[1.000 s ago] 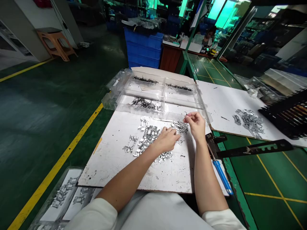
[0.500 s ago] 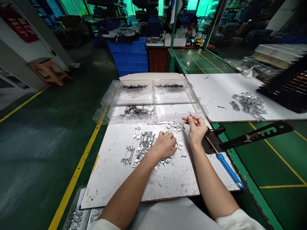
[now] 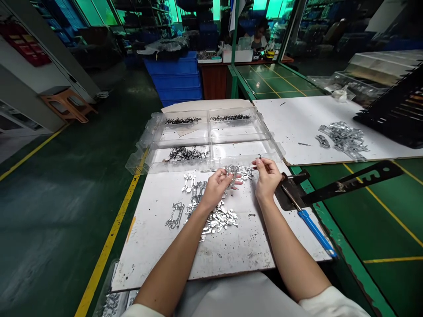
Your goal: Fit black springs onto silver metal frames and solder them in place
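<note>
A silver metal part (image 3: 232, 175) is held between the fingers of my left hand (image 3: 216, 188), above the white board (image 3: 238, 259). To its right, my right hand (image 3: 268, 178) pinches a small black piece (image 3: 259, 156) near the front edge of the clear divided tray (image 3: 161, 166). Tangled black pieces (image 3: 188, 153) lie in the tray's front left compartment, with more in both rear ones. Silver metal parts (image 3: 220, 218) are heaped below my left hand; one separate part (image 3: 175, 215) lies to the left.
A tool with a blue handle (image 3: 315, 232) lies at the board's right edge beside a dark slotted metal bar (image 3: 357, 182). Another silver pile (image 3: 343, 138) rests on the right-hand board. Blue crates (image 3: 176, 79) stand beyond the tray. A person (image 3: 259, 37) sits in the background.
My left hand has risen off the pile and moved slightly left, now with a silver part in its fingers. My right hand still pinches the black piece, almost in the same place.
</note>
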Demonstrator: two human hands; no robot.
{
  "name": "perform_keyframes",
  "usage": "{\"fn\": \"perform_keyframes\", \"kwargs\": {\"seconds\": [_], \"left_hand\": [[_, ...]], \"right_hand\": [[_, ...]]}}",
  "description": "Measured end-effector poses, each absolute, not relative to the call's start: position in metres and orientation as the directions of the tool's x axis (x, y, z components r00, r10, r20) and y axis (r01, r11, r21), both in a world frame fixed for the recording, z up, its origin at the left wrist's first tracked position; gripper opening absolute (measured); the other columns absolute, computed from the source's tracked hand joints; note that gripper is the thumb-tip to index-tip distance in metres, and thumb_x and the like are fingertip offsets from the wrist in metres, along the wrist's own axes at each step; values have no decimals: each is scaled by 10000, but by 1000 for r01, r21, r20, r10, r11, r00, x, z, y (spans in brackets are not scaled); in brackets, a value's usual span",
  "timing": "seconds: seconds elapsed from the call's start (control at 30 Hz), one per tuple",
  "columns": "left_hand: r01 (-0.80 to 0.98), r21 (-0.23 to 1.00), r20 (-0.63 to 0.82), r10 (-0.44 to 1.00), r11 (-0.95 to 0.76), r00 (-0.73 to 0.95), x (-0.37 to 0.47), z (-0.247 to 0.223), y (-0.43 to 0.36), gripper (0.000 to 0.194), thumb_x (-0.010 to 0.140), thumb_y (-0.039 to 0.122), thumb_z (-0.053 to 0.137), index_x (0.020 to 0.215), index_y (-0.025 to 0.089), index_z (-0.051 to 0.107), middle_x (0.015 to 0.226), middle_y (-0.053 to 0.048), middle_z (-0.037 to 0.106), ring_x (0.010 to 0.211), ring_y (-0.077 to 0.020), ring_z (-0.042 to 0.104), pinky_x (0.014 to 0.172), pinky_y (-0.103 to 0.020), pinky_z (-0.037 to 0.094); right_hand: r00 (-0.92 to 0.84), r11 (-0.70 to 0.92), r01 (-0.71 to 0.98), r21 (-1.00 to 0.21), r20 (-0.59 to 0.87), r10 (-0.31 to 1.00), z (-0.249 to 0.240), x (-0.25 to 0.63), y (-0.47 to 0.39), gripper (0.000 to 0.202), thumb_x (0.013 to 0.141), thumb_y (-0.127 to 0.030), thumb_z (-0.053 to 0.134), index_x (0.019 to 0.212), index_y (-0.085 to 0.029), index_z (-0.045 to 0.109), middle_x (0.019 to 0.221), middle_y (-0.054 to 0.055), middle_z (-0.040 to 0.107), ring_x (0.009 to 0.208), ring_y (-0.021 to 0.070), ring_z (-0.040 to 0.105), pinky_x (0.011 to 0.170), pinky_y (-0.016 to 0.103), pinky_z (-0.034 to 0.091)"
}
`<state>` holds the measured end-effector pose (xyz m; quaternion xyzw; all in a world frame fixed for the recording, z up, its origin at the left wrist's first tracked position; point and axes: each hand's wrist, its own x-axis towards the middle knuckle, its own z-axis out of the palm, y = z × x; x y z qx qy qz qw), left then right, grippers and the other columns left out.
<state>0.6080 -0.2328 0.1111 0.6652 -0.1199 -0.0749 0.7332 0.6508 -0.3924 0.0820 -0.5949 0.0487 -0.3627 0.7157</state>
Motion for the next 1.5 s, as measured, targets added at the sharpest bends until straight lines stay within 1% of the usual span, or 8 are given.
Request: {"fn": "perform_keyframes", "kwargs": {"seconds": [0.1, 0.3, 0.53, 0.77, 0.9, 0.97, 1.17, 1.5], "left_hand": [[30, 968, 26, -217, 249, 976, 613, 110, -229, 276, 919, 420, 591, 934, 203, 422, 1078, -122, 737, 905, -227, 739, 771, -369, 579], [72, 967, -33, -159, 246, 987, 616, 109, -226, 272, 930, 416, 572, 958, 216, 391, 1053, -108, 749, 858, -208, 747, 663, -282, 545], [41, 999, -40, -40, 34, 998, 618, 104, -226, 232, 890, 327, 618, 982, 198, 449, 944, -56, 720, 562, -122, 651, 503, -232, 472], [-37, 985, 39, 9, -166, 999, 614, 110, -219, 234, 847, 376, 688, 941, 164, 658, 792, -37, 659, 568, -128, 560, 528, -264, 457], [-154, 956, 188, 117, -251, 975, 613, 113, -217, 191, 820, 353, 728, 821, 168, 685, 1138, -101, 667, 835, -182, 623, 668, -304, 500], [-191, 962, 218, 127, -195, 968, 613, 113, -217, 238, 822, 378, 731, 783, 162, 640, 1223, -107, 640, 841, -172, 620, 662, -297, 498], [-101, 992, 101, 16, 70, 995, 614, 110, -219, 324, 861, 471, 682, 893, 162, 591, 885, -83, 688, 718, -167, 644, 555, -257, 475], [-59, 979, 55, 26, 196, 998, 617, 106, -221, 314, 833, 407, 705, 931, 186, 505, 982, -78, 728, 639, -124, 654, 557, -239, 481]], "right_hand": [[764, 29, 417, -909, 333, -552, 83, 648, -390, 318, 809, -468, 707, 907, -172, 645, 849, 60, 673, 837, 205, 655, 792, 330, 521], [844, -5, 334, -943, 302, -444, 83, 645, -388, 375, 812, -537, 666, 926, -181, 638, 860, 61, 674, 819, 195, 630, 750, 310, 513], [971, 345, 221, -912, 173, -164, 85, 648, -390, 349, 706, -424, 804, 894, -198, 615, 733, -2, 666, 499, 102, 498, 491, 254, 412], [960, 495, 250, -832, 147, -238, 91, 650, -400, 340, 612, -294, 882, 803, -191, 621, 709, -11, 668, 519, 93, 550, 458, 211, 409], [946, 542, 294, -787, 159, -281, 92, 649, -400, 358, 585, -251, 893, 784, -196, 600, 738, -26, 648, 596, 101, 601, 488, 203, 451], [937, 563, 317, -763, 161, -310, 94, 649, -399, 374, 579, -240, 895, 769, -198, 576, 736, -31, 642, 603, 95, 599, 490, 195, 449], [912, 552, 363, -750, 166, -374, 96, 646, -403, 365, 616, -258, 862, 734, -203, 521, 662, -38, 644, 433, 45, 431, 389, 168, 324], [942, 483, 288, -827, 155, -297, 94, 643, -398, 345, 591, -310, 881, 720, -197, 582, 676, -37, 613, 417, 37, 378, 346, 181, 205]]}}
